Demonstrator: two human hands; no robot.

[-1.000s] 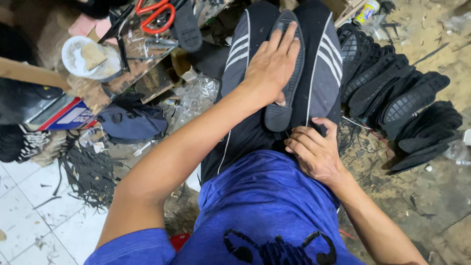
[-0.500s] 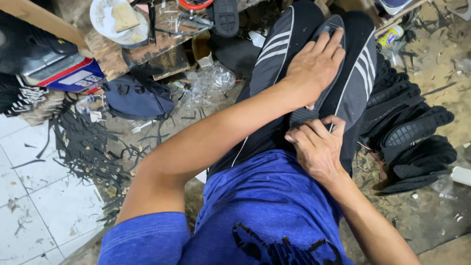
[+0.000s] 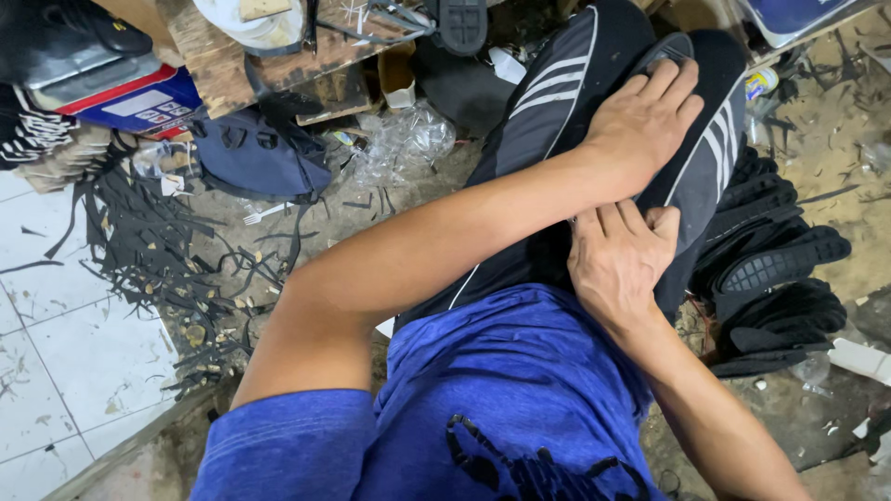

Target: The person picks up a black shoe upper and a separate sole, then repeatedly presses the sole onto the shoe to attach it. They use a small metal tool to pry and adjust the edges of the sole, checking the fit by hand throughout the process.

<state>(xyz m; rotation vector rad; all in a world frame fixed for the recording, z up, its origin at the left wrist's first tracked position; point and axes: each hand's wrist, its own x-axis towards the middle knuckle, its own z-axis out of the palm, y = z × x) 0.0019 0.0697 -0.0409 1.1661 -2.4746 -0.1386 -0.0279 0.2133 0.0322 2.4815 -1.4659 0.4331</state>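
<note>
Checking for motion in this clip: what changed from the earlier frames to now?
The right hand slid up the lap toward the left hand; the camera shifted too. The left hand stays pressed flat on the dark shoe sole on the knees; the pile of black soles is unmoved.

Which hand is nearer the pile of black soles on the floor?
Right. The right hand rests on the lap just beside the pile of soles; the left hand lies further up, flat on the sole on the knees.

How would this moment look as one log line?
left hand: pressing dark shoe sole on lap | right hand: at sole's near end | sole pile: beside leg
</note>
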